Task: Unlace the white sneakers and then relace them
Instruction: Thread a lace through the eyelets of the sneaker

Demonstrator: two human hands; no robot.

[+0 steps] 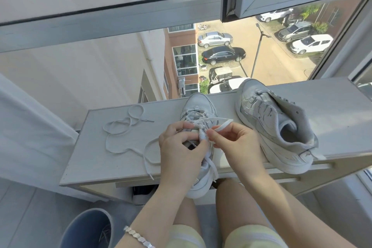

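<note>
The near sneaker stands toe-out on the pale tabletop; my left hand pinches its eyelet edge in a narrow grip, and my right hand pinches the flat woven lace. I'd draw that lace straight through, untwisted. The second sneaker, creased and laceless, leans at right; a limp loose lace loops at left.

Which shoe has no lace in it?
The white sneaker on the right, tongue flopped open, eyelets empty. The middle white sneaker still has a threaded lace; a loose white lace lies on the left.
</note>
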